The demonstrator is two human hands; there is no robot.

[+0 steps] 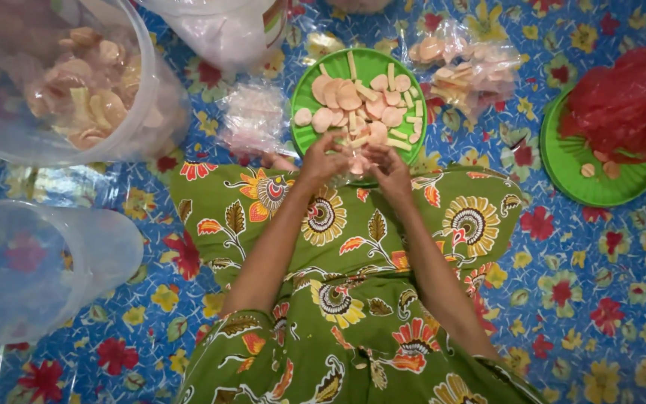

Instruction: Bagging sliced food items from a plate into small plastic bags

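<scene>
Now, clear tub (61,82) at ten o'clock; left hand (325,158) and right hand (387,166) pinch pale crackers (358,163) over green plate (371,63).

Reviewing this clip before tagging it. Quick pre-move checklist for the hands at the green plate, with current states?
1. Both hands at the plate's near edge: ok. Left hand and right hand meet there.
2. Crackers in the fingers: ok, a few pale pieces sit between the hands; which hand holds them, cannot tell.
3. Green plate stocked: ok, round and stick crackers cover it.
4. Filled small bags beside the plate: ok, right of it.
5. Open bag ready at the hands: cannot tell.
6. Second green plate free: not ok, a red plastic bag covers most of it.
</scene>
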